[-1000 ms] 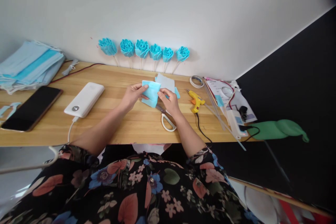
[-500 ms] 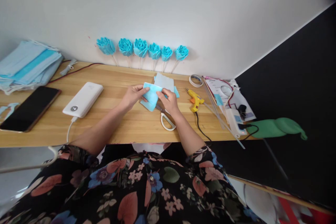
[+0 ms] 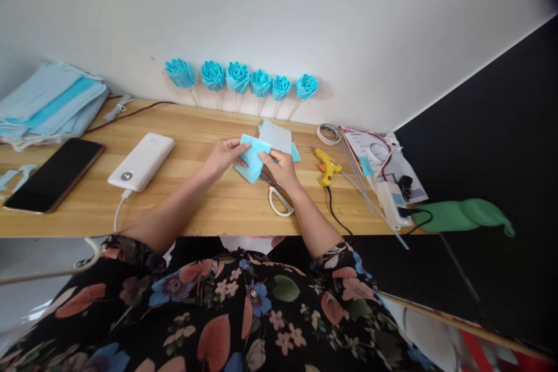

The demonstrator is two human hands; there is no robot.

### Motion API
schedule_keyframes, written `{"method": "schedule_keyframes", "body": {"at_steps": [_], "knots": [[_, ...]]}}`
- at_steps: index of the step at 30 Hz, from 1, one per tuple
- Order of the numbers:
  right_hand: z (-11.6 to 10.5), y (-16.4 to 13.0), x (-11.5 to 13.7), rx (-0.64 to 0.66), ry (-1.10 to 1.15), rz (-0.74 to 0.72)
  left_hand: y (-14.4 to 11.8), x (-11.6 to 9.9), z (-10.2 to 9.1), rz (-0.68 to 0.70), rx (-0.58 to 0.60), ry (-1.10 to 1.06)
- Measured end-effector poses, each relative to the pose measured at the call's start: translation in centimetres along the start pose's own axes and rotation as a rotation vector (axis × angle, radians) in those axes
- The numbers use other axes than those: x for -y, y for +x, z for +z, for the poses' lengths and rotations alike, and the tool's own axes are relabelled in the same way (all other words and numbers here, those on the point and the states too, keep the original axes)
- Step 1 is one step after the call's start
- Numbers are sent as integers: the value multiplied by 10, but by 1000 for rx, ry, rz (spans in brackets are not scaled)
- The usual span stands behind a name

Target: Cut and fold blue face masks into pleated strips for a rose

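Observation:
A light blue square of mask fabric is held up between my two hands over the middle of the table. My left hand pinches its left side, thumb on top. On the right edge, the thumb and fingers of my right hand grip the same square. Another blue piece shows just below it; I cannot tell whether it is part of the held square. Scissors with white handles lie partly under my right hand. Behind my hands rests a small pile of cut pale and blue squares.
Several blue fabric roses on sticks lean against the wall. A yellow glue gun, a tape roll and a power strip lie right. At left are a mask stack, a phone and a white power bank.
The view has shifted slightly, so everything on the table sits a little further right. Both hands keep their grip on the blue square, with hardly any movement.

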State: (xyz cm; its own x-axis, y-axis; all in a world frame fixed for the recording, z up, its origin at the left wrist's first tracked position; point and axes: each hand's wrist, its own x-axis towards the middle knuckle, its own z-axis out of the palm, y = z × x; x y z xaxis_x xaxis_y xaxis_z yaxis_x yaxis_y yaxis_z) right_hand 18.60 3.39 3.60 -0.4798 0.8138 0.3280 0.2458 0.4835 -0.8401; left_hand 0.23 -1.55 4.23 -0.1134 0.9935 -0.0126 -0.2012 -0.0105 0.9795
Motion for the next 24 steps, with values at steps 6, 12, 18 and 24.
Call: {"method": "schedule_keyframes", "body": {"at_steps": [6, 12, 18, 24], "knots": [[2, -1, -2, -64, -43, -1, 2, 0, 1, -45, 49, -75], [1, -2, -1, -59, 0, 29, 3, 1, -1, -76, 56, -22], [0, -1, 1, -64, 20, 16, 0, -3, 0, -76, 74, 50], [1, -2, -2, -82, 13, -8, 0, -3, 1, -64, 67, 64]]}}
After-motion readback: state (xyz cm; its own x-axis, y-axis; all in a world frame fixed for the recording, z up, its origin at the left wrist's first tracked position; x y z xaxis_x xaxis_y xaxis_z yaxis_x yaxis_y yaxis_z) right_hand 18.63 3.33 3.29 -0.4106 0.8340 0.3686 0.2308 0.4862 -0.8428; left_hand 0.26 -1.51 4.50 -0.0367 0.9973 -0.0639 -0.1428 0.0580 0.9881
